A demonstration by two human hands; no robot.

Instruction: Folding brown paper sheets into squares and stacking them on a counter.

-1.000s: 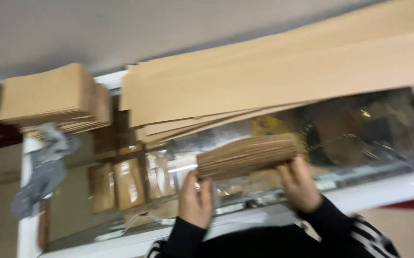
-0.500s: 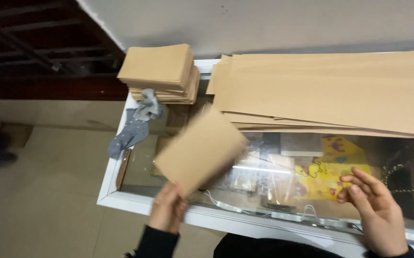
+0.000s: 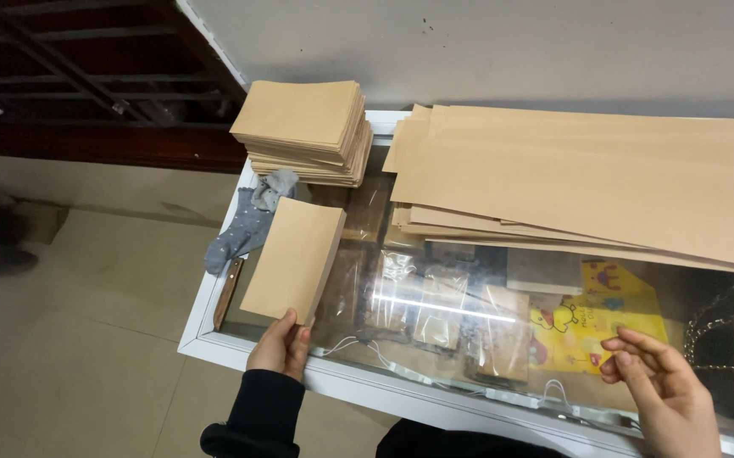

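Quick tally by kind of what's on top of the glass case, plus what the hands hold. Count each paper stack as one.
Stacks of folded kraft-paper bags: 2, one by the wall, one held in the left hand at
Pile of long kraft-paper sheets: 1
Grey sock: 1
Wooden-handled tool: 1
Total: 5
The right hand holds nothing.

The stack of folded brown paper sheets, gripped at both ends by both hands a second ago, now rests in the left hand alone toward the table's left edge, while the right hand has withdrawn, fingers spread and empty.
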